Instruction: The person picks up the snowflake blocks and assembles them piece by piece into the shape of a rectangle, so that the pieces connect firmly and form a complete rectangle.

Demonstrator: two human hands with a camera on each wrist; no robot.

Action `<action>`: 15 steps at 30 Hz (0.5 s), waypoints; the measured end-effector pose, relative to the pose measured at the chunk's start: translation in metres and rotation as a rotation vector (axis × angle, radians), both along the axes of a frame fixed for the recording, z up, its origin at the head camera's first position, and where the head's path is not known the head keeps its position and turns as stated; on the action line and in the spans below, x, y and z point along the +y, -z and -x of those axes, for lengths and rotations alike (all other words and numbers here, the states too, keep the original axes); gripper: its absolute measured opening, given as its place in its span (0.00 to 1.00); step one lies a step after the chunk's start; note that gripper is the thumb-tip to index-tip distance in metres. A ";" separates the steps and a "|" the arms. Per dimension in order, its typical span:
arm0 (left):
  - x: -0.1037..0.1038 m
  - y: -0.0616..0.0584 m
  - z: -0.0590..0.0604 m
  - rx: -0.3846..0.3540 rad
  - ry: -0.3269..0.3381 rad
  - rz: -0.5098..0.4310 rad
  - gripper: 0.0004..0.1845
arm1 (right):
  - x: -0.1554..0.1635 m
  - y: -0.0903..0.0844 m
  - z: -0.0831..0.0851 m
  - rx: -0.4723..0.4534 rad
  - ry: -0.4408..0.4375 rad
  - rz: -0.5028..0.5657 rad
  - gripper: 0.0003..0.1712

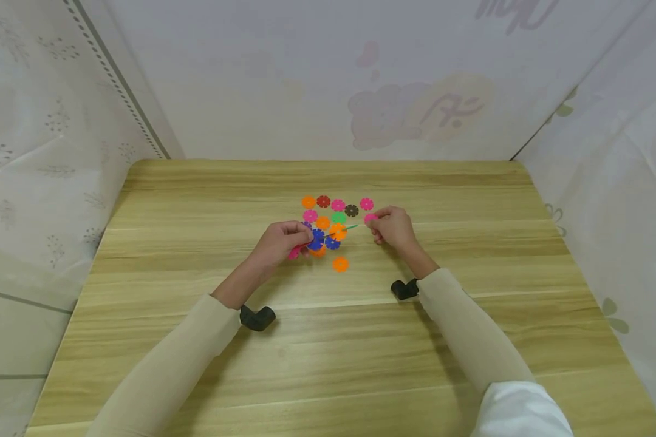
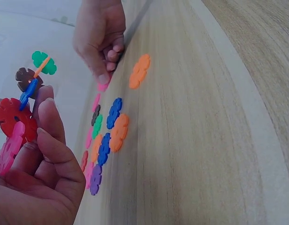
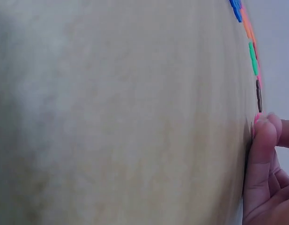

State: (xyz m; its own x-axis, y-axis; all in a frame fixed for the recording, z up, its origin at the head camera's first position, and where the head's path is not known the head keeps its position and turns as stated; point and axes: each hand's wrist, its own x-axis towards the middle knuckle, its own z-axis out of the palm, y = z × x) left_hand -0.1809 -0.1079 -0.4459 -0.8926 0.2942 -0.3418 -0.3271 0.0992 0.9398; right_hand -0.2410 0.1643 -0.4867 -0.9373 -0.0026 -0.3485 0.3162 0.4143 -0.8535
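Observation:
My left hand (image 1: pixel 291 237) grips a chain of interlocked flower discs (image 2: pixel 23 101) above the table: pink, red, blue, brown, orange and green, seen close in the left wrist view. The chain's green end (image 1: pixel 350 228) points to the right. My right hand (image 1: pixel 379 222) pinches a pink disc (image 1: pixel 370 217) at the right side of the loose pile; in the left wrist view that disc (image 2: pixel 103 86) touches the tabletop. The right wrist view shows my fingertips (image 3: pixel 265 133) on the pink disc's edge (image 3: pixel 255 123).
Several loose discs (image 1: pixel 336 209) in orange, pink, green, blue and brown lie flat on the wooden table (image 1: pixel 197 200). One orange disc (image 1: pixel 340 264) lies apart, nearer me. Pale curtains close in the table on three sides.

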 end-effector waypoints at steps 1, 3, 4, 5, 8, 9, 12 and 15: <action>0.000 0.000 0.000 -0.001 0.000 0.001 0.08 | 0.000 0.000 0.001 -0.014 0.011 0.016 0.13; 0.000 0.001 0.000 -0.002 0.001 0.002 0.08 | 0.002 0.001 0.002 -0.032 0.021 0.039 0.13; -0.001 0.001 0.000 -0.002 0.001 0.002 0.08 | 0.003 0.001 0.002 -0.039 0.023 0.048 0.14; -0.001 0.001 0.000 -0.001 0.004 0.001 0.08 | 0.004 0.002 0.003 -0.045 0.023 0.058 0.14; -0.002 0.001 -0.001 0.001 0.003 -0.002 0.09 | 0.007 0.002 0.003 -0.048 -0.003 0.064 0.14; -0.002 0.001 -0.001 0.003 0.005 -0.001 0.10 | 0.007 0.002 0.003 -0.045 -0.013 0.065 0.14; -0.002 0.001 -0.001 -0.003 0.006 -0.003 0.10 | 0.009 0.000 0.001 -0.034 -0.043 0.080 0.14; -0.002 0.001 0.000 -0.009 0.008 -0.007 0.09 | 0.010 -0.001 -0.001 -0.023 -0.056 0.100 0.13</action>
